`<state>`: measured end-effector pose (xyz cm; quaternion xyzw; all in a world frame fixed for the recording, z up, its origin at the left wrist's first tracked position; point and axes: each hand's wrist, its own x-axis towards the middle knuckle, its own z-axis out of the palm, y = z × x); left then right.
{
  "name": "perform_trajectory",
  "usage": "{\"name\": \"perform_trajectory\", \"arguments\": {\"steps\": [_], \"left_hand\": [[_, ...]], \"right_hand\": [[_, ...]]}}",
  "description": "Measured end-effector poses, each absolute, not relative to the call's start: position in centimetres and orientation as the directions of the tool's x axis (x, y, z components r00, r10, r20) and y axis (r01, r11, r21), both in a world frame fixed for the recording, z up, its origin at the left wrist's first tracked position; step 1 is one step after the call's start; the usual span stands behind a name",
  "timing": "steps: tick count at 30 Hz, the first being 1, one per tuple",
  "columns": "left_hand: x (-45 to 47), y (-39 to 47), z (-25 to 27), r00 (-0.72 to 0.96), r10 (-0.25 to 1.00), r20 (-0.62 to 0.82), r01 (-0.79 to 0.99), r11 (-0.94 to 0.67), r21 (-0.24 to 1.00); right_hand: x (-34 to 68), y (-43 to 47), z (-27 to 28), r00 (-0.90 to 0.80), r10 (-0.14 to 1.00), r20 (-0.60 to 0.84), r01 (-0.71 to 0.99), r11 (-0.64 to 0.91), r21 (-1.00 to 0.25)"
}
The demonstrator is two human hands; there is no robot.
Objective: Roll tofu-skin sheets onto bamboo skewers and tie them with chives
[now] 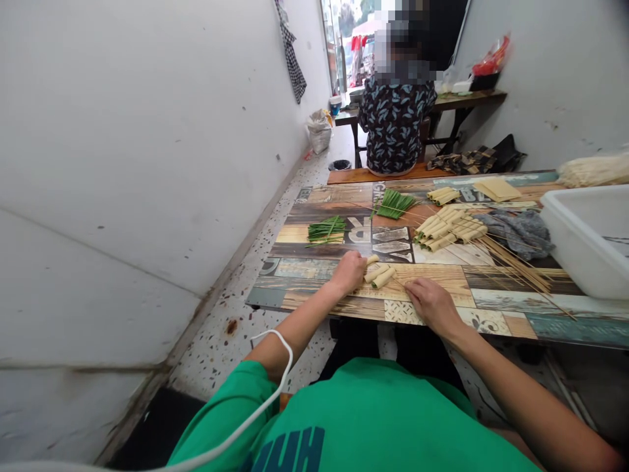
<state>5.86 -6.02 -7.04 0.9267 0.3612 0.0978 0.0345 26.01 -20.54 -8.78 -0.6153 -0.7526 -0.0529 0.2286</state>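
Note:
My left hand (350, 273) is closed at the end of a pale tofu-skin roll (372, 259), near the table's front edge. Two more rolls, one of them a roll with green filling (383, 278), lie beside its fingers. To their right, my right hand (432, 301) pinches a thin bamboo skewer (399, 283) that points at the rolls; its tip is hard to make out. Beyond the hands lie cut green chives (326, 229) and a second chive bundle (395, 203). A pile of finished-looking rolls (445, 228) sits to the right of them.
Loose bamboo skewers (515, 262) spread beside a grey cloth (515, 233). A white plastic tub (570, 242) stands at the table's right end. Flat tofu sheets (497, 189) lie at the back. Another person (399, 124) sits on a bench beyond the table.

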Motion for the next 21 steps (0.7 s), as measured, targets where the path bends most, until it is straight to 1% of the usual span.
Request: {"name": "perform_trajectory", "arguments": {"steps": [5, 10, 16, 21], "left_hand": [[5.8, -6.0, -7.0, 0.717, 0.682, 0.147, 0.657, -0.731, 0.186], [5.8, -5.7, -7.1, 0.715, 0.677, 0.174, 0.628, -0.731, 0.267], [5.8, -5.3, -7.0, 0.746, 0.645, 0.163, 0.6, -0.758, 0.256], [5.9, -5.3, -7.2, 0.758, 0.632, 0.16, 0.574, -0.763, 0.297]], "right_hand": [[25.8, -20.3, -8.6, -0.157, 0.911, 0.38, 0.958, 0.234, -0.166], [25.8, -19.8, -8.8, -0.157, 0.899, 0.409, 0.96, 0.236, -0.15], [25.4, -18.7, -9.3, -0.182, 0.873, 0.452, 0.939, 0.29, -0.182], [24.6, -17.2, -9.7, -0.173, 0.87, 0.461, 0.939, 0.287, -0.191]]}}
